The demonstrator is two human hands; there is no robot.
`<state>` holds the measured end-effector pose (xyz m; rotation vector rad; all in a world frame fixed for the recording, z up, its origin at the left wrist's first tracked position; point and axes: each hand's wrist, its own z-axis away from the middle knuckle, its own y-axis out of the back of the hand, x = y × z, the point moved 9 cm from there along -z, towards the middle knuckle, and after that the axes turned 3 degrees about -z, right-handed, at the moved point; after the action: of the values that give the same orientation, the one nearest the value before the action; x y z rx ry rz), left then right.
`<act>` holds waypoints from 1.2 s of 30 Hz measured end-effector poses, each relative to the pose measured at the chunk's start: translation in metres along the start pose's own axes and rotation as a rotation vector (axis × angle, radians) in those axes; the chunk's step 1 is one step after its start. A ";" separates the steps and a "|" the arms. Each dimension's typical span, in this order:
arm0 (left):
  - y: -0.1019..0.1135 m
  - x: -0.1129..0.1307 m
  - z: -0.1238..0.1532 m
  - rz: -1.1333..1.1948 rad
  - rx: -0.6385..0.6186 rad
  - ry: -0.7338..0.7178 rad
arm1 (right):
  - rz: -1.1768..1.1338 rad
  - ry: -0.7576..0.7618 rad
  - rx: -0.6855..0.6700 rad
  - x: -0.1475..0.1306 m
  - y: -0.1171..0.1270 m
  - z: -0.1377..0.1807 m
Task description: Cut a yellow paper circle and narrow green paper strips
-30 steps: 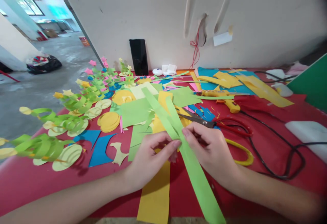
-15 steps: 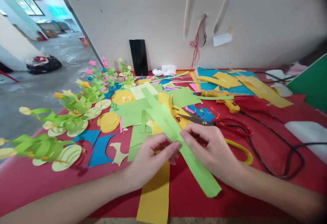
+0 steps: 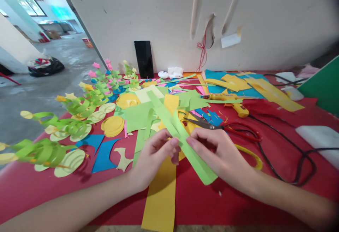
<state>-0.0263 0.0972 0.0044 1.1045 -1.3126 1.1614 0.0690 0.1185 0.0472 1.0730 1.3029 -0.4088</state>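
Note:
A light green paper strip slants across the middle, held in both hands above the red table. Past my fingers its far part parts into a long narrow piece toward the upper left and a shorter piece beside it. My left hand pinches the strip's left side between thumb and fingers. On its right side, the thumb and fingers of my right hand are closed on the paper. Beneath the hands lies a long yellow paper strip. Scissors with red handles rest just beyond my right hand.
Spiral green paper ornaments line the left side, near yellow paper discs. A yellow glue gun with a black cord lies at the right. A phone leans on the back wall. Green paper scraps cover the middle.
The green strip has shifted away from me, its near end now higher in view. My left hand has moved slightly left and up, and the gap between the strip's far pieces looks longer.

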 end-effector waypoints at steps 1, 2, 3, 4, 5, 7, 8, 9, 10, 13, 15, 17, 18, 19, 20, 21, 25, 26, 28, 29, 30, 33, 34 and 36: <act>-0.006 -0.002 0.001 0.006 -0.060 0.021 | 0.007 -0.003 -0.008 0.001 -0.001 0.000; -0.011 -0.003 0.002 -0.006 -0.115 0.045 | 0.016 -0.006 -0.019 0.002 -0.003 0.001; -0.015 -0.004 0.003 -0.030 -0.158 0.068 | 0.025 -0.004 -0.028 0.002 -0.005 0.001; -0.017 -0.005 0.003 -0.055 -0.180 0.082 | 0.039 0.002 -0.024 0.003 -0.006 0.002; -0.018 -0.004 0.004 -0.078 -0.183 0.087 | 0.058 0.013 -0.007 0.003 -0.006 0.003; -0.015 0.000 0.003 -0.122 -0.146 0.057 | 0.096 0.046 0.063 0.003 -0.003 0.005; -0.014 0.002 0.003 -0.146 -0.123 0.033 | 0.107 0.059 0.101 0.003 -0.001 0.006; -0.012 0.004 0.003 -0.168 -0.105 0.009 | 0.112 0.063 0.130 0.004 0.000 0.007; -0.011 0.005 0.003 -0.182 -0.093 -0.008 | 0.105 0.058 0.152 0.005 0.002 0.008; -0.008 0.005 0.004 -0.167 -0.058 -0.017 | 0.052 0.022 0.185 0.008 0.006 0.007; -0.004 0.003 0.004 -0.143 -0.021 -0.007 | 0.017 0.023 0.143 0.006 0.006 0.005; 0.001 0.001 0.003 -0.114 0.027 -0.001 | 0.028 0.032 0.060 0.002 0.002 0.003; 0.002 0.000 0.003 -0.089 0.045 0.000 | 0.047 0.032 0.026 0.000 0.001 0.003; 0.003 0.000 0.003 -0.055 0.050 -0.001 | 0.069 0.031 0.006 -0.001 0.000 0.003; 0.002 -0.001 0.003 -0.025 0.034 0.002 | 0.085 0.033 -0.002 -0.002 -0.001 0.004; -0.002 -0.001 0.003 -0.005 -0.007 0.010 | 0.090 0.034 -0.004 -0.002 -0.001 0.004; -0.021 -0.003 0.006 -0.059 -0.225 0.054 | 0.081 0.045 -0.012 0.001 -0.007 0.006; -0.022 -0.002 0.007 -0.084 -0.234 0.054 | 0.094 0.051 0.003 0.002 -0.007 0.006; -0.020 0.001 0.007 -0.134 -0.199 0.033 | 0.129 0.063 0.075 0.004 -0.004 0.007; -0.018 0.002 0.006 -0.157 -0.173 0.021 | 0.139 0.061 0.127 0.005 -0.001 0.007; -0.016 0.003 0.006 -0.172 -0.150 0.011 | 0.137 0.058 0.181 0.006 0.004 0.008; -0.011 0.002 0.006 -0.143 -0.089 0.008 | 0.067 0.041 0.254 0.008 0.011 0.009; -0.009 0.001 0.006 -0.122 -0.068 0.015 | 0.034 0.043 0.238 0.007 0.010 0.009; -0.006 -0.001 0.006 -0.092 -0.026 0.026 | -0.007 0.044 0.168 0.005 0.005 0.008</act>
<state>-0.0209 0.0907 0.0042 1.1151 -1.2408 1.0848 0.0791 0.1161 0.0445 1.2236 1.3298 -0.5095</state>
